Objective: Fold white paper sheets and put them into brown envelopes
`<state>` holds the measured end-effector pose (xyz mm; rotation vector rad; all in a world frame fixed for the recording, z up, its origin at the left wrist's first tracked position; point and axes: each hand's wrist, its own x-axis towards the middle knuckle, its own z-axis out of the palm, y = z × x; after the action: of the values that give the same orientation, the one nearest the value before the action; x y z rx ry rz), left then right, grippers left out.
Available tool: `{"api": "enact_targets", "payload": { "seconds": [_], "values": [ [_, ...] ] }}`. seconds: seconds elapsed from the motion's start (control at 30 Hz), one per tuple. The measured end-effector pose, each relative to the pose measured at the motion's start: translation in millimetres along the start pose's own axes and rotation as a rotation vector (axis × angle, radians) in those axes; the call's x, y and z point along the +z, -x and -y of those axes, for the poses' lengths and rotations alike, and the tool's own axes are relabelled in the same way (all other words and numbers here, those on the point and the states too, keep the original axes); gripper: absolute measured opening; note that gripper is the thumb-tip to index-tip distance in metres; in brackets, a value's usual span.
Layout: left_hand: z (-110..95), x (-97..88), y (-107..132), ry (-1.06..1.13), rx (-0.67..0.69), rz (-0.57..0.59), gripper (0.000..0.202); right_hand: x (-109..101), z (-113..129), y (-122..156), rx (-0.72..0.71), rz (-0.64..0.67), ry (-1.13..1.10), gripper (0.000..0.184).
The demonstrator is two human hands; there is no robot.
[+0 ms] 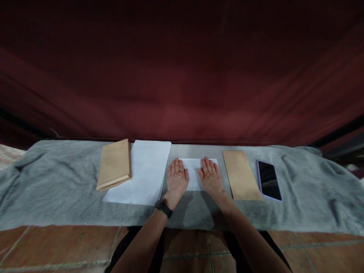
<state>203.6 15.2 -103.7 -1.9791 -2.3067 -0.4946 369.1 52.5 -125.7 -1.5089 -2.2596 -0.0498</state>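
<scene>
A small white sheet of paper (194,182), seemingly folded, lies flat in front of me. My left hand (178,179) rests palm down on its left end, fingers stretched out. On its right end lies my right hand (211,176), also flat with fingers extended. Left of my left hand is a stack of larger white paper (149,163). A brown envelope (241,176) lies just right of my right hand. Parts of the small sheet are hidden under both hands.
A stack of brown envelopes (115,161) overlaps the left side of the white stack. Farther right lies a phone (269,180) with a dark screen and pale purple case. Grey cloth (62,182) covers the narrow surface. A dark red curtain (182,76) hangs behind it.
</scene>
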Motion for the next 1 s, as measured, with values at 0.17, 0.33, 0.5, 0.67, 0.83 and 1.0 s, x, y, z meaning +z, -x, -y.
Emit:
{"api": "enact_targets", "payload": {
  "seconds": [0.17,0.33,0.5,0.67,0.83,1.0],
  "values": [
    [3,-11.3,-1,0.015,-0.031,-0.010,0.055,3,-8,4,0.040,-0.033,0.039,0.062],
    [15,-16.7,-4,0.202,-0.135,-0.048,0.055,4,-16,9,0.039,-0.071,0.074,0.065],
    [27,-20.6,-8,0.551,-0.302,0.048,0.053,2,-18,11,0.042,-0.052,0.097,0.063],
    [26,-24.3,-10,1.035,-0.520,0.186,0.063,-4,-15,8,0.066,-0.025,-0.003,0.060],
    [21,-36.4,-10,1.340,-0.610,0.087,0.059,-28,0,10,-0.197,0.145,-0.263,0.063],
    [16,-47.4,-13,1.545,-0.626,0.057,0.053,-49,16,14,-0.358,0.256,-0.351,0.070]
  ]
}}
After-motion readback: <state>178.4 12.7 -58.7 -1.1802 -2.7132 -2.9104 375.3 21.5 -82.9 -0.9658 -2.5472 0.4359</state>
